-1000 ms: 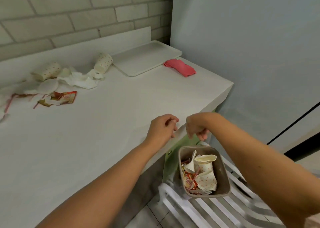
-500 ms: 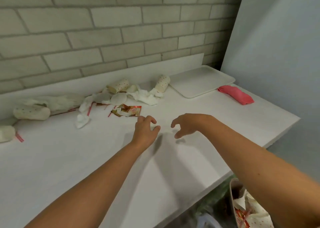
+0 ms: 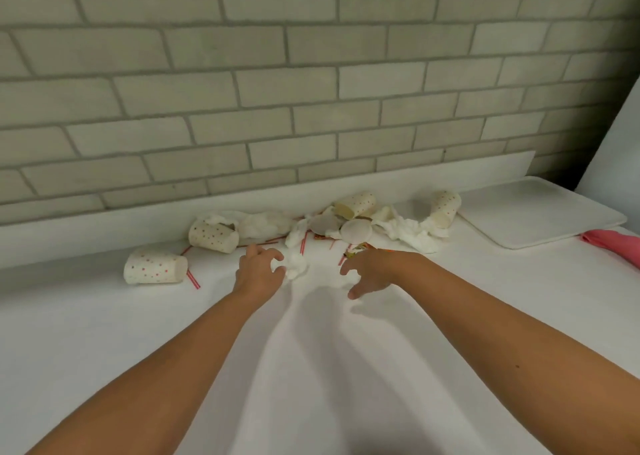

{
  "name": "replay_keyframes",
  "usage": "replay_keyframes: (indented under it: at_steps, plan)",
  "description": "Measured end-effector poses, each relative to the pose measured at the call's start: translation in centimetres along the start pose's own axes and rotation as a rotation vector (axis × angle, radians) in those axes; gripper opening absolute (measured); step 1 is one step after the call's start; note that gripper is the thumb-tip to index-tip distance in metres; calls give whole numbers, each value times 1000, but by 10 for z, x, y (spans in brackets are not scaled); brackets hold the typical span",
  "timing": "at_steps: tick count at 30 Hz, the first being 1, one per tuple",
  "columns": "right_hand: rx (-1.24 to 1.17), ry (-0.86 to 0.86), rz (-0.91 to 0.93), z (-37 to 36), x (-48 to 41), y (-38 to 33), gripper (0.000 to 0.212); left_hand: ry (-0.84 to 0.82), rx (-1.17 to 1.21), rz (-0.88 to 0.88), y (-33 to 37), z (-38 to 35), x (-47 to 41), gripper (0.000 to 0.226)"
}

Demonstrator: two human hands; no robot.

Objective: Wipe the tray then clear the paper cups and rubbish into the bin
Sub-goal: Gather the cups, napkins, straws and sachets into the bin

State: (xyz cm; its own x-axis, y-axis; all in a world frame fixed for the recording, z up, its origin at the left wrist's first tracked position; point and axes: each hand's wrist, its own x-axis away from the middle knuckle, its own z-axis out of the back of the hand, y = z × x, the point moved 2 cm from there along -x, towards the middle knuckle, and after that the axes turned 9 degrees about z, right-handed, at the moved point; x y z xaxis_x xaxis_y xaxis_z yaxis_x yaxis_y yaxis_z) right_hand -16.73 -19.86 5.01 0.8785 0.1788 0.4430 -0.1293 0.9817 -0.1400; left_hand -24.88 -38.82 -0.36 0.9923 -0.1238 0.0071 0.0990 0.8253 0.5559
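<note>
Several dotted paper cups lie on their sides along the back of the white counter point(image 3: 311, 368): one point(image 3: 154, 267) at the left, one point(image 3: 213, 236) behind it, one point(image 3: 356, 205) and one point(image 3: 445, 208) further right. Between them lie crumpled tissues point(image 3: 412, 233), round lids point(image 3: 356, 231), red striped straws point(image 3: 193, 279) and a red-and-gold wrapper point(image 3: 356, 252). My left hand point(image 3: 258, 269) pinches a small crumpled tissue point(image 3: 296, 267) at its left edge. My right hand point(image 3: 370, 271) hovers just in front of the wrapper with spread fingers, holding nothing. The white tray point(image 3: 536, 212) is bare at the right. The bin is out of view.
A pink cloth point(image 3: 613, 246) lies in front of the tray at the right edge. A brick wall point(image 3: 311, 91) and a low white upstand close off the back of the counter. A grey panel point(image 3: 616, 149) stands at the far right.
My view swung up and left from the bin beside the counter to the rubbish pile. Both hands reached forward across the counter; my left hand came onto the small tissue.
</note>
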Motion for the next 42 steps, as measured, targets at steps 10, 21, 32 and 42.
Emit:
replay_keyframes:
  at_steps: [10, 21, 32, 42]
  plan:
    - [84, 37, 109, 28, -83, -62, 52, 287, -30, 200, -80, 81, -64, 27]
    - [33, 44, 123, 12, -155, -64, 44, 305, -7, 184, -86, 79, -120, 26]
    - [-106, 193, 144, 14, -173, -46, 21, 155, -478, -24, -27, 14, -167, 45]
    - [-286, 433, 151, 35, -159, -25, 26, 234, -346, -141, -10, 4, -177, 28]
